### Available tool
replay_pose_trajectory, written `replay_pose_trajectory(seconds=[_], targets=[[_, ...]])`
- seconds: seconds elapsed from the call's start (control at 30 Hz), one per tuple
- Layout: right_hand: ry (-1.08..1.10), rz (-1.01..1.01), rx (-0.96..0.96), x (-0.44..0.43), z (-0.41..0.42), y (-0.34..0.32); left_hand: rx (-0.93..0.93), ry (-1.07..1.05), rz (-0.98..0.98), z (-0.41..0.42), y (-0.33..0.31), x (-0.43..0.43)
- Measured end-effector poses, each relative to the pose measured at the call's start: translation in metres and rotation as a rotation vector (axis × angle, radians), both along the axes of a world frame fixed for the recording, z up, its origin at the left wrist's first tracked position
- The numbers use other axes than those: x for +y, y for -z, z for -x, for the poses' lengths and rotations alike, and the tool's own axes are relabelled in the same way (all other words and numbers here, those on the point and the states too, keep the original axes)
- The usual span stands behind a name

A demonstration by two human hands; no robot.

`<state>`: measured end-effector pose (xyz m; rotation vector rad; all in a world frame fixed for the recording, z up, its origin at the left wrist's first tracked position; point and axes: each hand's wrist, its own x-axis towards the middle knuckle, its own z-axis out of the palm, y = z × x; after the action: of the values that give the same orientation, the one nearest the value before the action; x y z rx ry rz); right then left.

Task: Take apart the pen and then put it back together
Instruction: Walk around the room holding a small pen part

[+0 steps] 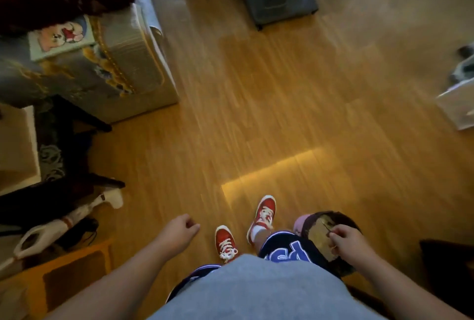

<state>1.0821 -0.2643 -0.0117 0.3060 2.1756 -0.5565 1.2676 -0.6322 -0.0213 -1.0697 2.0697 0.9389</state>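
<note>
I look down at my own body, standing on a wooden floor (269, 104). My right hand (348, 242) is low at the right, its fingers pinched on a thin dark stick (327, 229) that looks like the pen; only its short upper end shows above the fingers. My left hand (179, 232) hangs at the left of my legs with the fingers curled in and nothing in it. The whole view is blurred by motion.
A round stool with a worn golden seat (318, 245) stands under my right hand. A patterned sofa (102, 63) and a dark low table (64, 124) are at the left, an orange stool (77, 263) at lower left, and a grey wheeled stand (277, 1) at the top.
</note>
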Motion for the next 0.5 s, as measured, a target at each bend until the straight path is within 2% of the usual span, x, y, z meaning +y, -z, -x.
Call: replay_pose_trajectory(seconds=[0.27, 0.5], targets=[[0.356, -0.046, -0.1, 0.025, 0.083, 0.025, 0.067, 0.216, -0.125, 0.221, 0.001, -0.003], [0.403, 0.048, -0.085, 0.006, 0.211, 0.015, -0.037, 0.336, -0.072, 0.35, -0.003, -0.02]])
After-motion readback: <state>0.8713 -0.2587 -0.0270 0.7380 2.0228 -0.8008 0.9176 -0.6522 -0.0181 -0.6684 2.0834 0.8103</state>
